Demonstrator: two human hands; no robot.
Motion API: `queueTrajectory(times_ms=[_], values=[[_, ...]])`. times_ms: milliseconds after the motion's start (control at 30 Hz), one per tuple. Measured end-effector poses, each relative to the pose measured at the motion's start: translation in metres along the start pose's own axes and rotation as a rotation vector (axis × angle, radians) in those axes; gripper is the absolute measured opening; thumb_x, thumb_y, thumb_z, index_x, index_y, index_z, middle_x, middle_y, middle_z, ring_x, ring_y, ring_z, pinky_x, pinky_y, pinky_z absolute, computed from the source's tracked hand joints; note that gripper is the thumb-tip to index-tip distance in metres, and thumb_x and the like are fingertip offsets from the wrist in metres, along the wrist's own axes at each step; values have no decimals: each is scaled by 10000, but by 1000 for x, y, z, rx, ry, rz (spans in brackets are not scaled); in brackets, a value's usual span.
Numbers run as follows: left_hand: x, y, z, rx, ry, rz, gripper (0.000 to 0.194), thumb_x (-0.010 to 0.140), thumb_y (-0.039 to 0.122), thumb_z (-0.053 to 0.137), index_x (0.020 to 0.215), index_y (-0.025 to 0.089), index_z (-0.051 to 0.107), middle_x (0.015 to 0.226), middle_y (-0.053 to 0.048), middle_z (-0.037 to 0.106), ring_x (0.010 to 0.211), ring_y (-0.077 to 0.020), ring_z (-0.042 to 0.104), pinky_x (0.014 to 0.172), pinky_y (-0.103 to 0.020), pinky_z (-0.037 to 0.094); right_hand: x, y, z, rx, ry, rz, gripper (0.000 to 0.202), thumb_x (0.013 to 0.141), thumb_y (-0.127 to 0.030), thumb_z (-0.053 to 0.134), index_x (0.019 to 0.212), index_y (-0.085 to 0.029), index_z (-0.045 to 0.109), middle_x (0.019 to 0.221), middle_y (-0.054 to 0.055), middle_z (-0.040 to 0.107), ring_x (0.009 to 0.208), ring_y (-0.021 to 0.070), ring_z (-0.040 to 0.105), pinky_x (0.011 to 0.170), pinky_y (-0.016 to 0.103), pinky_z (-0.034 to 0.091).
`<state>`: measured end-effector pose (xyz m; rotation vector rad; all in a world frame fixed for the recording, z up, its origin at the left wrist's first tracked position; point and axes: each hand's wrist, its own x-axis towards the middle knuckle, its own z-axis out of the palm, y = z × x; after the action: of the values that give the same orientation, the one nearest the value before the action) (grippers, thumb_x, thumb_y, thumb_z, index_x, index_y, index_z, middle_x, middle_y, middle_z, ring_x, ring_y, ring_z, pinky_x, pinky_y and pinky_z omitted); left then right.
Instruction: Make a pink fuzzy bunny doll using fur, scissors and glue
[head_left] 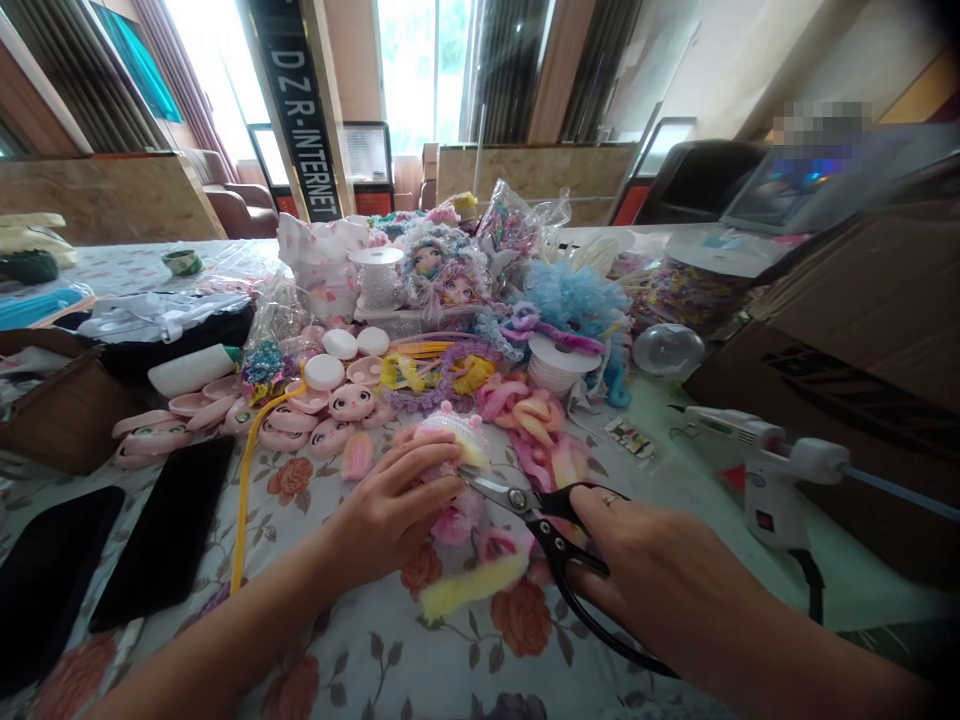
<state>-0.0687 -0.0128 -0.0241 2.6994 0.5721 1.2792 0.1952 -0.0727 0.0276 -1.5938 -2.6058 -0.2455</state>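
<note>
My left hand [397,495] is closed round a small pink and white fuzzy piece [457,430] with yellow fluff on its right side. In my right hand [637,545] are black-handled scissors [551,525], my thumb and fingers in the loops. Their metal blades point left and reach the yellow fluff beside my left fingertips. Pink fluff [457,520] hangs below my left hand. A loose yellow fuzzy strip [474,585] lies on the flowered tablecloth just beneath. Pink and orange fluffy strips [532,415] lie behind the scissors.
Pink doll faces [352,403], white spools [562,365] and blue yarn [577,300] fill the middle. A glue gun [772,480] and a cardboard box [847,400] stand right. Two dark phones [169,530], [56,560] lie left, near a yellow band [244,490].
</note>
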Motion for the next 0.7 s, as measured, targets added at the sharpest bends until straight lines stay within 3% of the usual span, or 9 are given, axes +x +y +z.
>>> queueTrajectory(times_ms=[300,567,700], values=[[1,1,-1,3,9,13,285,873,59,519,1134,165,567,1242,-172,580,1245,-257,512,1054,-492,433,1,-1,-1,82,-70,29,192,780,-270,611,717,-220,436,616,32,648,536,206,649,456,267,303],[4,0,-1,21,51,-1,367,878,119,558,1240,140,503,1230,-180,593,1257,-252,505,1057,-475,444,-2,2,4,55,-65,51,180,817,-322,594,727,-216,481,601,23,649,521,206,644,457,275,280],[6,1,-1,47,94,-5,333,858,126,600,1181,132,520,1192,-179,604,1237,-248,526,1005,-429,497,-5,1,4,-7,5,47,217,804,-368,626,743,-221,478,601,8,642,504,217,644,446,288,266]])
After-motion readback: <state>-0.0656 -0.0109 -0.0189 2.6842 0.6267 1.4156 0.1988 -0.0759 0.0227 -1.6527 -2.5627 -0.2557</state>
